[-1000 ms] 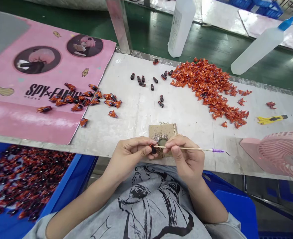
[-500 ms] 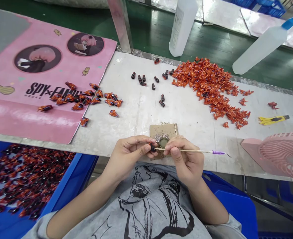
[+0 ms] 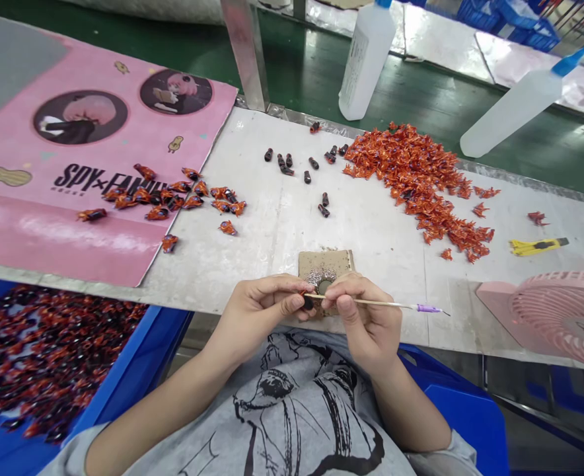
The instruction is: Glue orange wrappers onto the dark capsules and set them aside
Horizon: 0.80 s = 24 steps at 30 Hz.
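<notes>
Between the fingertips of my left hand (image 3: 265,304) is a small black-and-red plastic piece (image 3: 308,302). My right hand (image 3: 366,314) pinches a thin stick (image 3: 384,303) with a purple band and a fine dark tip at its right end. The stick's left end meets the small piece, or lies just in front of it. Under my fingertips lies a brown cardboard square (image 3: 316,261) with glittery specks and a round greenish spot (image 3: 324,285). Beyond it on the table are several loose black pieces (image 3: 307,177).
A heap of orange spiky pieces (image 3: 411,172) lies at the back right. Half-assembled pieces (image 3: 157,212) spread over a pink mat (image 3: 19,231). A blue bin (image 3: 138,350) at left holds many more. Two white bottles (image 3: 366,63), a yellow cutter (image 3: 537,246) and a pink fan (image 3: 564,311) stand around.
The small piece has turned slightly in my left fingers, and the stick has shifted a little against it. The whole view has shifted slightly. Both grips hold.
</notes>
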Each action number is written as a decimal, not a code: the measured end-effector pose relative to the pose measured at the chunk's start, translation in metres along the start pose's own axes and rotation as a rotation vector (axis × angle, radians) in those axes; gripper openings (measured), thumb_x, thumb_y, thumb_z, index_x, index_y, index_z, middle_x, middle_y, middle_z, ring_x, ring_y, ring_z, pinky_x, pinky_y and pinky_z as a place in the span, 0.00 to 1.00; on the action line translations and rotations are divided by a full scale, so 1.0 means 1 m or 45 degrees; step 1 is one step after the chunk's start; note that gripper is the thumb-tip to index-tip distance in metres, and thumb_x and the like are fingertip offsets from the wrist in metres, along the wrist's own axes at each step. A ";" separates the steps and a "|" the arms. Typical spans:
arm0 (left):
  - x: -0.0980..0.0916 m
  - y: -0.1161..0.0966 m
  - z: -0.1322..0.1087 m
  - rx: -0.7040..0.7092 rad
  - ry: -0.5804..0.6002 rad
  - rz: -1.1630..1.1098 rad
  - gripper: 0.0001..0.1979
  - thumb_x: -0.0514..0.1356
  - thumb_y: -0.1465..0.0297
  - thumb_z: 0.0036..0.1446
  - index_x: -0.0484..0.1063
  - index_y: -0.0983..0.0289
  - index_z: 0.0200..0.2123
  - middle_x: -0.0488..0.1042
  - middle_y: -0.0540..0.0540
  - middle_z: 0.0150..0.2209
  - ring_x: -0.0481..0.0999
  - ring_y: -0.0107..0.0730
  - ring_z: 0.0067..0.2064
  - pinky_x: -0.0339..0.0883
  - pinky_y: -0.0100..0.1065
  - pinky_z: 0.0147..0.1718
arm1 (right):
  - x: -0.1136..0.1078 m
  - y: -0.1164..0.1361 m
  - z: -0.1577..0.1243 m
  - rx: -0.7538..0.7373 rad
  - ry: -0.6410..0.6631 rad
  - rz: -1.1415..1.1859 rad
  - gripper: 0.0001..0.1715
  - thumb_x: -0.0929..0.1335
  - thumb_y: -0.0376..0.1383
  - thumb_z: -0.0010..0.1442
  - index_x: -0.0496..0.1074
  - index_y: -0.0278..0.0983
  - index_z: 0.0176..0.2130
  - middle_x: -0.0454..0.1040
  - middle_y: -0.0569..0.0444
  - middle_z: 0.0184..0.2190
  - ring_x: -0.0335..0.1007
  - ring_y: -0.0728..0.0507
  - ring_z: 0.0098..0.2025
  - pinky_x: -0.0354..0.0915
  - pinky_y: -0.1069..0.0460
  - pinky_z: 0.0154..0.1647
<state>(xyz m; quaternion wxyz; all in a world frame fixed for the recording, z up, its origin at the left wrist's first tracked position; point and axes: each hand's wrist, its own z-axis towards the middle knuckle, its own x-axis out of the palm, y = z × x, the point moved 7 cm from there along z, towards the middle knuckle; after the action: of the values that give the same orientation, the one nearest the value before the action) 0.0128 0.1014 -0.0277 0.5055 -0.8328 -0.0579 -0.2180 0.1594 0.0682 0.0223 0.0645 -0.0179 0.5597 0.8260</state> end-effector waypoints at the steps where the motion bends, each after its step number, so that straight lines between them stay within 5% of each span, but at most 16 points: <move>1: 0.001 0.000 0.000 -0.007 0.004 -0.014 0.13 0.80 0.64 0.37 0.85 0.62 0.27 0.84 0.53 0.25 0.82 0.30 0.23 0.79 0.27 0.26 | 0.000 0.000 0.000 0.004 -0.006 0.005 0.10 0.65 0.37 0.72 0.75 0.40 0.40 0.76 0.54 0.30 0.72 0.46 0.34 0.67 0.48 0.38; 10: 0.006 -0.004 -0.002 -0.025 0.010 -0.057 0.16 0.81 0.61 0.33 0.85 0.62 0.25 0.83 0.52 0.23 0.81 0.27 0.22 0.78 0.23 0.25 | -0.002 0.000 0.000 0.020 -0.012 -0.010 0.10 0.65 0.37 0.72 0.75 0.40 0.39 0.77 0.55 0.30 0.73 0.46 0.34 0.67 0.49 0.38; 24: 0.001 -0.006 -0.005 0.018 -0.010 0.081 0.16 0.80 0.60 0.36 0.85 0.63 0.26 0.84 0.56 0.26 0.82 0.35 0.25 0.81 0.34 0.28 | -0.005 0.003 0.001 0.057 -0.048 0.008 0.13 0.65 0.42 0.72 0.76 0.39 0.37 0.78 0.54 0.29 0.74 0.46 0.33 0.69 0.50 0.36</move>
<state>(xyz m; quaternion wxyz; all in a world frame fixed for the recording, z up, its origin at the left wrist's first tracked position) 0.0102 0.0995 -0.0201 0.5178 -0.8315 -0.0351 -0.1981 0.1643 0.0673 0.0257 0.0730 0.0009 0.5767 0.8137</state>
